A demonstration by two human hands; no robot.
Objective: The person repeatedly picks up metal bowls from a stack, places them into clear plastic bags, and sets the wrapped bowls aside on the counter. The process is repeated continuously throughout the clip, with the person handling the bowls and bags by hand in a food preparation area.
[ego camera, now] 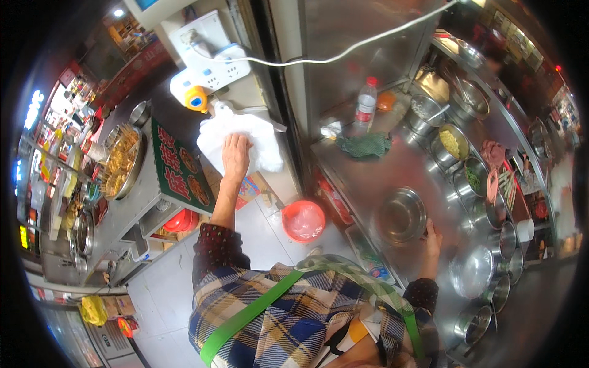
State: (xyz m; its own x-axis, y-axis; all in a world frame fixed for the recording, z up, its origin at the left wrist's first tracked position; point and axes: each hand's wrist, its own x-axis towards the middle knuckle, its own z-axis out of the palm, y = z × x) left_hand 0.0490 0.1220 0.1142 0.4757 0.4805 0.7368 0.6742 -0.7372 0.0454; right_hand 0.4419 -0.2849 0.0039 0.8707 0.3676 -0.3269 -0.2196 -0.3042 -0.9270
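A bunch of white plastic bags (264, 147) hangs on the wall under a power strip. My left hand (236, 156) is on the bags with its fingers bent into the thin plastic; the fingertips are partly hidden. To the right, a round stainless steel bowl (401, 216) rests on the metal counter (368, 184). My right hand (432, 237) holds the bowl's near right rim, thumb upward. The bowl looks bare inside, apart from reflections.
Several steel pots with food, such as chopped greens (472, 177), line the counter's right side. A red-capped bottle (366, 103) and green cloth (364, 145) lie behind. A red bin (303, 221) stands on the floor. A white cable (349, 48) crosses above. Left is a skewer tray (122, 165).
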